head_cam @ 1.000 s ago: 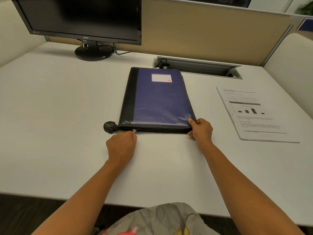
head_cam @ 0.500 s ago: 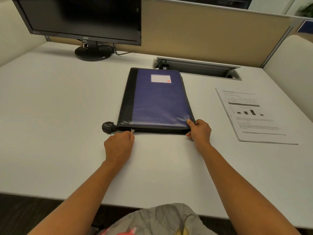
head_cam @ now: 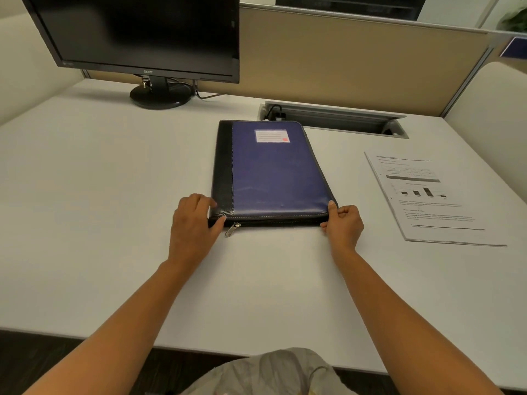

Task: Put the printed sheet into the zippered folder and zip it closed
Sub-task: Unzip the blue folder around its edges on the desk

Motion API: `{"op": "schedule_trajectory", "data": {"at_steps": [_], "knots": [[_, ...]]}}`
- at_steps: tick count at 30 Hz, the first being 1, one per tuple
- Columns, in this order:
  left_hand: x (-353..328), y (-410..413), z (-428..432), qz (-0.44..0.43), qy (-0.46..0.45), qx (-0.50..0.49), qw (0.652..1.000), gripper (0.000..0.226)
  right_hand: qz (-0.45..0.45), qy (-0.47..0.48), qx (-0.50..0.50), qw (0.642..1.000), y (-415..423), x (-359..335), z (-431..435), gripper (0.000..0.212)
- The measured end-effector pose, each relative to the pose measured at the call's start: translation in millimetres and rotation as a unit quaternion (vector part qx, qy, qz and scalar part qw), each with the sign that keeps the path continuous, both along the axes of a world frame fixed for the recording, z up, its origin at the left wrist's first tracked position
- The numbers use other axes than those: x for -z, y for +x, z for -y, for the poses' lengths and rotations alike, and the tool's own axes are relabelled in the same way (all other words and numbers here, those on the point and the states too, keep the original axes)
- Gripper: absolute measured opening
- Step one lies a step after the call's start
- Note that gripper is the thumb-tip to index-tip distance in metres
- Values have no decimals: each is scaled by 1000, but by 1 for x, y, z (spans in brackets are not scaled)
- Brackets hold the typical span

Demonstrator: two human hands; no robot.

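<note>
The folder lies flat at centre frame on the desk, long axis running toward the top of the frame, black spine on the left. Its white label at the far end is too small to read. The zip pull hangs at the near edge. The left hand grips the near-left corner and the right hand pinches the near-right one. The sheet, with a bar chart, lies at the right. The monitor at upper left reads "acer".

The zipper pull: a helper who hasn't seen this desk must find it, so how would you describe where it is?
On the white desk lies a blue and black zippered folder. At its near edge, just right of the left hand, is the zipper pull: a small silver tab, the only shiny metal against the black zipper band.
</note>
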State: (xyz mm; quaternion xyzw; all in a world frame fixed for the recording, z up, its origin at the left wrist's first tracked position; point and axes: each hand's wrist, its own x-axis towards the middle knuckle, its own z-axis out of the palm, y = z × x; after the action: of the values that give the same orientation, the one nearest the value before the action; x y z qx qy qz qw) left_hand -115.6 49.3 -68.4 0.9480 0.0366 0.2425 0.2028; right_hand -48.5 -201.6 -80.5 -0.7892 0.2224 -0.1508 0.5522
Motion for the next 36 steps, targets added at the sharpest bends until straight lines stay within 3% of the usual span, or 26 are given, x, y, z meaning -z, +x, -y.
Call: {"op": "schedule_trajectory", "data": {"at_steps": [5,11,14,20,26,31,36], "knots": [[-6,12,-5,-105,-39,-13,994,43,46,-39,-29,998,-24,6,-17,30],[3,5,14,-113,-73,49,990,48,19,-157,-199,967,-44,4,-41,23],[7,4,32,-100,-91,62,989,47,-13,-223,-236,946,-45,3,-44,28],[6,7,44,-120,-190,93,970,45,-24,-286,-222,932,-51,4,-53,44],[11,5,34,-176,-337,122,917,51,-49,-291,-181,938,-51,1,-62,34],[9,8,31,-206,-343,148,904,56,-56,-305,-179,934,-53,-1,-65,42],[9,11,28,-230,-325,159,904,61,-60,-300,-178,935,-54,-1,-67,36]]}}
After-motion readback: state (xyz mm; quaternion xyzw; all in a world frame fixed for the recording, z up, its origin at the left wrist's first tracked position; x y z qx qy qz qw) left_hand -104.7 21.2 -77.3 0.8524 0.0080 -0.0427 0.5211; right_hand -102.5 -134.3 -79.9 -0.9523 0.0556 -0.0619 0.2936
